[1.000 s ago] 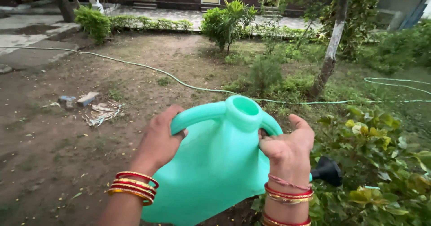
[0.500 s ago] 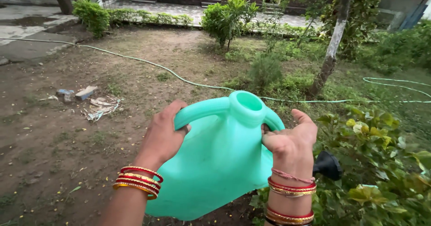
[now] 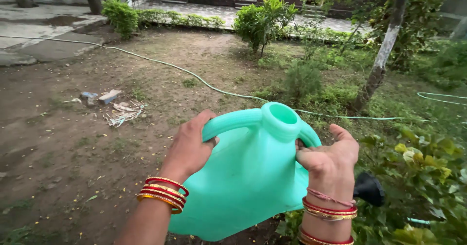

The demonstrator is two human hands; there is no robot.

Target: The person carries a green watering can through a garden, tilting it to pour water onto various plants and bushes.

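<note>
I hold a mint-green plastic watering can tilted toward the right. My left hand grips its left handle arch. My right hand grips the right handle arch beside the round filler neck. The can's black sprinkler head pokes out to the right, over a leafy bush. Both wrists wear red and gold bangles.
A pale green hose snakes across the bare soil from left to right. Bricks and scrap lie on the ground at left. A thin tree trunk and shrubs stand farther off, with a building behind.
The view has shifted left, so the can and both hands sit a little further right in frame. Both grips are unchanged.
</note>
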